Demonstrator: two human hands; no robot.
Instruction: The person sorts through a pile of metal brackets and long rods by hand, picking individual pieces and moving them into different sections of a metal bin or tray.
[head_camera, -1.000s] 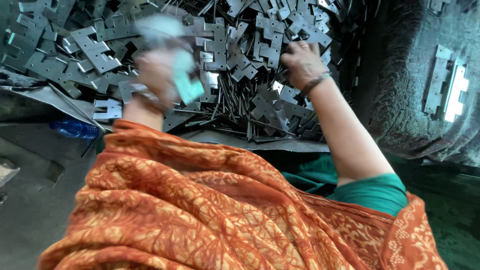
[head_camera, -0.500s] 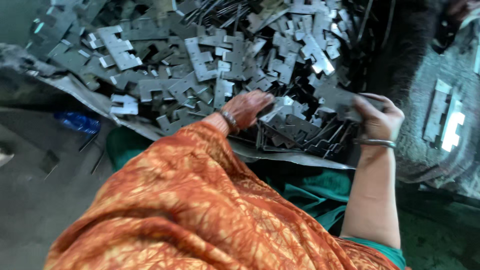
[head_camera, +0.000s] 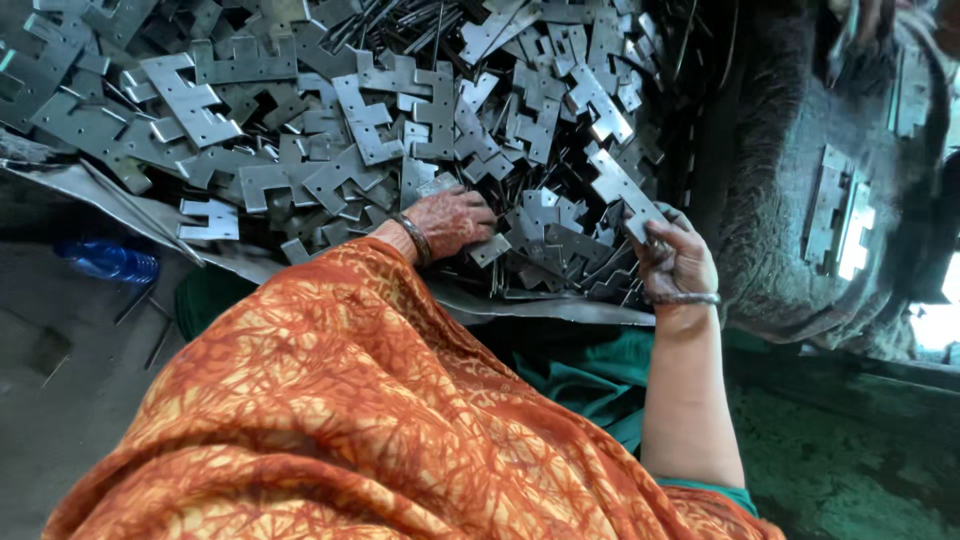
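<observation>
A large heap of flat grey stamped metal plates (head_camera: 380, 110) fills the top of the view. My left hand (head_camera: 450, 222) rests on the heap's near edge, fingers curled onto a small plate (head_camera: 488, 250). My right hand (head_camera: 678, 262), with a bangle at the wrist, is closed on a notched metal plate (head_camera: 625, 192) lifted slightly from the pile. An orange patterned cloth (head_camera: 330, 420) covers my left arm and lap.
A dark grimy machine body (head_camera: 800, 200) stands at the right with a few plates (head_camera: 838, 215) lying on it. A blue plastic bottle (head_camera: 108, 262) lies on the grey floor at the left. Green fabric (head_camera: 590, 385) shows below the heap.
My left hand dropped from holding something pale above the heap to resting on the plates. My right hand moved right to the pile's edge and closed on a notched plate.
</observation>
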